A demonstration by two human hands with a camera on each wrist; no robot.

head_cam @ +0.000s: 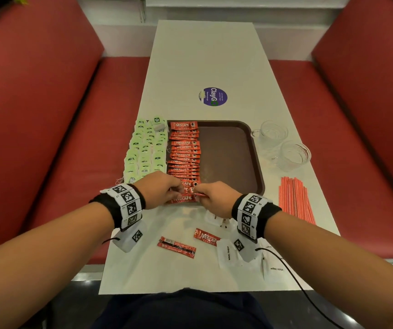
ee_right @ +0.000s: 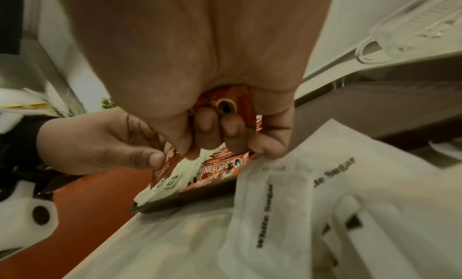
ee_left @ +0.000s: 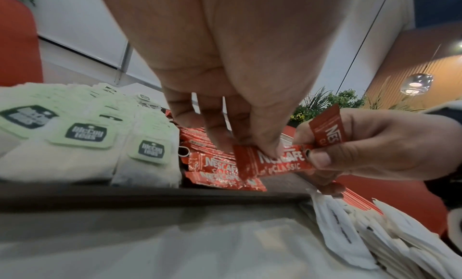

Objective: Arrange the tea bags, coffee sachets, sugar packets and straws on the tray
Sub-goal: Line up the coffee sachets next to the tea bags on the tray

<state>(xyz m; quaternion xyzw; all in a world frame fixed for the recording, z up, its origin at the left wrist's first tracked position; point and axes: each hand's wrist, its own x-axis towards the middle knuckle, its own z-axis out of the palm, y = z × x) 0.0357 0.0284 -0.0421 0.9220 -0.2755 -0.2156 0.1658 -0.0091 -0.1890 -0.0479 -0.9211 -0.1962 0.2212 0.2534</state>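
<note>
A brown tray (head_cam: 228, 157) holds a block of green-tagged tea bags (head_cam: 145, 150) on its left and a column of red coffee sachets (head_cam: 184, 150) beside them. At the tray's near end both hands meet over the sachet column. My left hand (head_cam: 177, 188) pinches one end of a coffee sachet (ee_left: 272, 158); my right hand (head_cam: 200, 194) pinches the other end. The right hand (ee_right: 225, 137) also grips a small bunch of sachets (ee_right: 227, 103) in its curled fingers. Two loose sachets (head_cam: 176, 246) lie on the table near me. White sugar packets (head_cam: 228, 255) lie under my right wrist. Red straws (head_cam: 295, 198) lie right of the tray.
Two clear glass mugs (head_cam: 271, 132) stand right of the tray's far end. A round purple sticker (head_cam: 213, 96) is on the white table beyond the tray. The tray's right half is bare. Red benches (head_cam: 72, 138) flank the table.
</note>
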